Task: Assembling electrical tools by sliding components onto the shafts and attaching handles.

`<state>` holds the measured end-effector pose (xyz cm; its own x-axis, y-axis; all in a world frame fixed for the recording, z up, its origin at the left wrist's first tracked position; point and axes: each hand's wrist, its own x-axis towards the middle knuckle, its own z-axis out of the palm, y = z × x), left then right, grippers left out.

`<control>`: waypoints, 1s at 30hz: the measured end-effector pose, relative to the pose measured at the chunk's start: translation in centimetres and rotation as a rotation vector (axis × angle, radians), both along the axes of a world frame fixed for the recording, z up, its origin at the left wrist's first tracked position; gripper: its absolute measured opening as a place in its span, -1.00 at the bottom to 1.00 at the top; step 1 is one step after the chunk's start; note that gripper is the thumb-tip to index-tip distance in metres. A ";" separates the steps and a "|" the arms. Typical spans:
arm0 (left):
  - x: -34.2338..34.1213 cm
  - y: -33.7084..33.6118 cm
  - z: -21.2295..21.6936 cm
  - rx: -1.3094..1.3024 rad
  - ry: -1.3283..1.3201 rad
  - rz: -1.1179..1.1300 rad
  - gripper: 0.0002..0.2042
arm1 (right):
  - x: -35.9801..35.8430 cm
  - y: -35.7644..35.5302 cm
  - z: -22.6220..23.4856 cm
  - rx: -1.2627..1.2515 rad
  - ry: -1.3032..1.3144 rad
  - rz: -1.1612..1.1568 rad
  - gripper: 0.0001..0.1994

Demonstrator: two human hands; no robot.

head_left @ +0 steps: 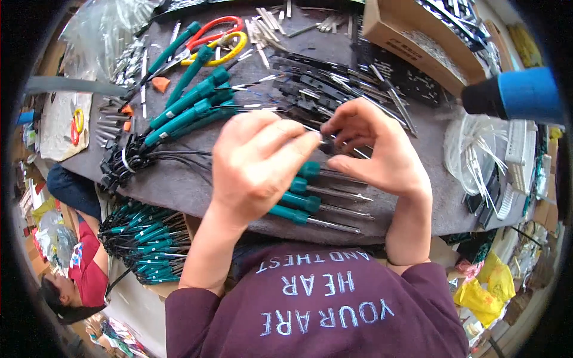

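Note:
My left hand (253, 161) is closed in a pinch over the middle of the workbench. Whatever lies between its fingertips is too small and blurred to make out. Close to those fingertips, my right hand (382, 152) has thumb and forefinger apart, with the other fingers curled inward. A small dark piece shows between the two hands, and I cannot tell whether either touches it. Beneath them lie several green-handled soldering irons (292, 209), metal shafts pointing right. More green handles (191, 107) lie to the left, their black cables tied in a bundle (128, 158).
Dark metal parts (310, 89) and loose metal strips (265, 27) cover the back of the grey bench. Red-handled and yellow-handled scissors (221, 51) lie there too. A cardboard box (418, 45), a blue tool (519, 95) and white ties (477, 149) are at right. Another person (89, 256) sits left.

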<state>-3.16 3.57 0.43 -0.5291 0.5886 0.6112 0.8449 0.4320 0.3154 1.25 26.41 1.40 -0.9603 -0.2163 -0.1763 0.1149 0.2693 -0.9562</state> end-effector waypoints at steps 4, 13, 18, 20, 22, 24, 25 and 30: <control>1.2 0.8 -0.3 0.148 -0.018 -0.022 -0.69 | 0.3 -1.3 -2.1 -0.326 0.067 0.001 -0.68; 1.9 0.1 -0.9 0.426 -0.333 0.021 -0.82 | -0.1 -2.3 -1.8 -0.401 -0.130 -0.034 -0.85; -0.7 -2.4 0.0 0.401 -0.477 0.244 -0.93 | -0.9 -3.6 -1.8 -0.212 -0.146 -0.192 -0.87; -2.4 -3.5 -0.1 0.230 -0.334 0.271 -0.95 | -1.7 -4.3 -1.6 -0.206 -0.105 -0.253 -0.86; -2.6 -3.0 -0.7 0.050 -0.323 0.229 -0.94 | -2.4 -4.5 -1.5 -0.254 -0.069 -0.294 -0.88; -2.3 -2.1 -1.4 -0.121 -0.272 0.236 -0.93 | -2.9 -5.1 -1.4 -0.340 -0.066 -0.377 -0.88; -2.3 -1.7 -2.0 -0.107 -0.227 0.254 -0.93 | -3.1 -5.5 -1.2 -0.399 -0.065 -0.419 -0.88; -2.2 -1.8 -2.6 -0.084 -0.234 0.252 -0.90 | -2.4 -5.1 -2.5 -0.440 -0.044 -0.387 -0.87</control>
<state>-5.36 1.78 -2.21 -0.7840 0.4650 0.4112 0.6176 0.6502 0.4425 -1.13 21.33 -1.10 -0.9777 0.0869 -0.1909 0.1679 -0.2212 -0.9607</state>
